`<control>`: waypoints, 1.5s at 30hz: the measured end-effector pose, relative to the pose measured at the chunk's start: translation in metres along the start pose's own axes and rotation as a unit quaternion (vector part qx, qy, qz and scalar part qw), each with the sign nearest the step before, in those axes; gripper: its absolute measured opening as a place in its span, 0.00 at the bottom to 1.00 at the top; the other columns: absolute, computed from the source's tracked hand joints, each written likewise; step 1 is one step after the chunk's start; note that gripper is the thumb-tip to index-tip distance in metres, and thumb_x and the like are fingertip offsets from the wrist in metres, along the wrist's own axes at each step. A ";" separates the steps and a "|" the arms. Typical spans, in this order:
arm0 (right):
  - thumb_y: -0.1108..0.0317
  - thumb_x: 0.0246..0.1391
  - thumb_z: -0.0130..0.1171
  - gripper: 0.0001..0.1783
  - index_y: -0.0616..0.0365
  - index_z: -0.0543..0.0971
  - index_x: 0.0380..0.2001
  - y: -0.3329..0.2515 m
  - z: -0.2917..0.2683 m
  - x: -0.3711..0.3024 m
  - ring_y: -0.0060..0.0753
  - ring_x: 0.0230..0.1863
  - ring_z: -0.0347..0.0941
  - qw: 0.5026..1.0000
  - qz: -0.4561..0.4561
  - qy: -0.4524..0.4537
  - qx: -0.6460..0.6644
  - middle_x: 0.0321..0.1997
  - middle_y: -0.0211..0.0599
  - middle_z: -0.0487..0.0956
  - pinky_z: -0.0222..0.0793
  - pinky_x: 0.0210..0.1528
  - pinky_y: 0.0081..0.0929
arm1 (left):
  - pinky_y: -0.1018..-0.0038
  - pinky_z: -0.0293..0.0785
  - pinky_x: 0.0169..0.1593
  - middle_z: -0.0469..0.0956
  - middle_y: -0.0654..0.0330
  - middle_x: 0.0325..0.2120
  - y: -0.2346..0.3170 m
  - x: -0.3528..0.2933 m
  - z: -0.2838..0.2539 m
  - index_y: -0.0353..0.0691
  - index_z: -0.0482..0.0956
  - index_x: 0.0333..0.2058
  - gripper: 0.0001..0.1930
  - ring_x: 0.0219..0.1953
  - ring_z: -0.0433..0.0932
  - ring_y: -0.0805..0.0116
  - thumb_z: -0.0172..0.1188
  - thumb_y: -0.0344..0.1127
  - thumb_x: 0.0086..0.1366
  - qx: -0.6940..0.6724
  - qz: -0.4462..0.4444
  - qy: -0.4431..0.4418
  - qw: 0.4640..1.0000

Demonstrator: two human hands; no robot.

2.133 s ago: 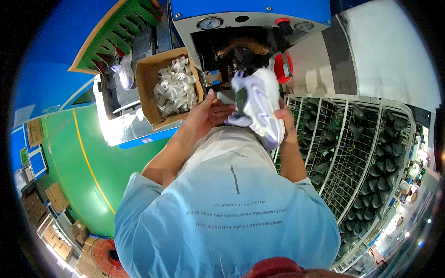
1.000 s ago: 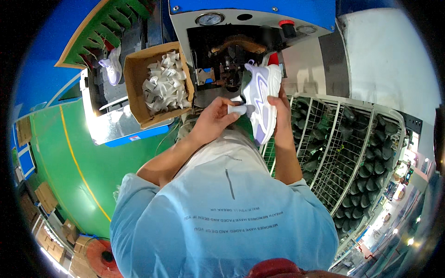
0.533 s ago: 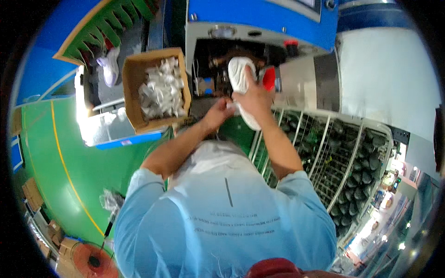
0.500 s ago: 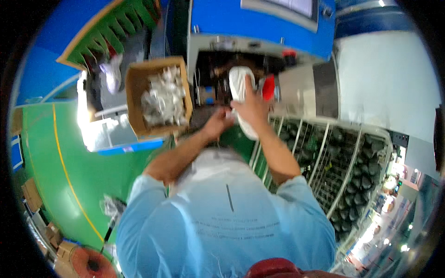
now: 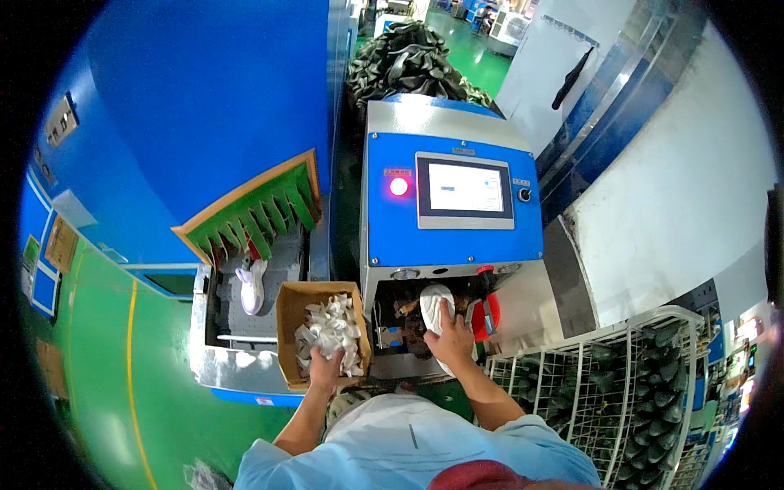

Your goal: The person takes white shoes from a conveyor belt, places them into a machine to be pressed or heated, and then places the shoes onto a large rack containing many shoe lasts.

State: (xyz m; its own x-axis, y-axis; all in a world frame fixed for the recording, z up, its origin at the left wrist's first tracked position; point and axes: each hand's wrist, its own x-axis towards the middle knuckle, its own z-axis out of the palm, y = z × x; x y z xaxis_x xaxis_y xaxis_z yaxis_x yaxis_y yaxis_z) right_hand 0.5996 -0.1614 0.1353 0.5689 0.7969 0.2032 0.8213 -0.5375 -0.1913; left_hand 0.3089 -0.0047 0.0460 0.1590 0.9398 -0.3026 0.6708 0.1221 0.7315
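Note:
My right hand (image 5: 452, 339) grips a white shoe upper (image 5: 438, 302) in the machine's opening. Its index finger lies along the top and the thumb rests at the left side. The near end of the shoe is partly hidden under the hand and wrist. My left hand (image 5: 325, 367) reaches into a cardboard box (image 5: 287, 327), its fingers apart among crumpled white pieces (image 5: 333, 320). The fingertips touch the pieces and are partly covered by them. No piece is seen lifted out.
The blue machine (image 5: 392, 237) has a lit screen (image 5: 464, 188) and a red lamp (image 5: 398, 187). A red round part (image 5: 487, 320) sits beside the shoe. Left stands a green-flapped conveyor (image 5: 278, 208) carrying another white shoe (image 5: 251, 287). A wire rack (image 5: 580, 371) of dark shoe-shaped pieces stands right.
My left hand has gone from beside the shoe leftward into the box. The right hand keeps its hold on the shoe. The view has tilted up, bringing the screen fully in.

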 end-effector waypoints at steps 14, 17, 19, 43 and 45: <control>0.58 0.45 0.71 0.48 0.52 0.65 0.70 -0.024 -0.046 -0.141 0.63 0.43 0.74 0.997 -0.025 0.052 0.042 0.47 0.61 0.73 0.74 0.41 0.51 | 0.60 0.75 0.55 0.79 0.42 0.48 0.111 -0.062 0.033 0.31 0.69 0.62 0.48 0.45 0.80 0.55 0.47 0.75 0.67 -0.264 -0.192 -0.588 0.740; 0.56 0.41 0.76 0.44 0.51 0.74 0.64 -0.063 -0.109 -0.160 0.63 0.41 0.76 0.999 -0.032 -0.007 0.040 0.47 0.58 0.75 0.74 0.42 0.49 | 0.59 0.71 0.60 0.76 0.50 0.57 0.112 -0.076 0.045 0.39 0.65 0.67 0.47 0.53 0.77 0.57 0.35 0.76 0.69 -0.330 -0.246 -0.722 0.556; 0.55 0.41 0.77 0.44 0.50 0.74 0.64 -0.065 -0.133 -0.159 0.62 0.41 0.76 0.999 -0.016 -0.040 0.031 0.46 0.56 0.75 0.74 0.42 0.48 | 0.55 0.69 0.63 0.73 0.54 0.61 0.109 -0.085 0.049 0.44 0.61 0.70 0.44 0.58 0.75 0.56 0.35 0.74 0.71 -0.348 -0.261 -0.761 0.480; 0.47 0.62 0.57 0.43 0.73 0.63 0.67 0.225 -0.145 -0.290 0.56 0.41 0.83 0.756 0.608 0.236 -0.050 0.39 0.64 0.82 0.79 0.41 0.46 | 0.58 0.70 0.63 0.78 0.53 0.54 0.067 -0.078 0.053 0.33 0.71 0.59 0.27 0.58 0.76 0.56 0.59 0.41 0.64 -0.246 -0.210 -0.528 0.786; 0.50 0.66 0.51 0.38 0.76 0.64 0.64 0.298 -0.171 -0.289 0.64 0.44 0.80 0.685 0.709 0.171 0.005 0.41 0.65 0.82 0.76 0.48 0.50 | 0.59 0.70 0.62 0.78 0.53 0.53 0.068 -0.092 0.063 0.33 0.72 0.58 0.26 0.56 0.76 0.56 0.59 0.40 0.64 -0.220 -0.196 -0.514 0.806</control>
State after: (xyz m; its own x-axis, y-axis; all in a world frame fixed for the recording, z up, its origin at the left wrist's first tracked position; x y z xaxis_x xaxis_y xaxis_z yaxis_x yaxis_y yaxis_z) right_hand 0.6875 -0.5989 0.1838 0.7727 -0.6345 0.0183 -0.5652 -0.7008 -0.4352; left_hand 0.3856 -0.1032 0.0845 0.6649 0.0685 -0.7438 0.5299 0.6586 0.5343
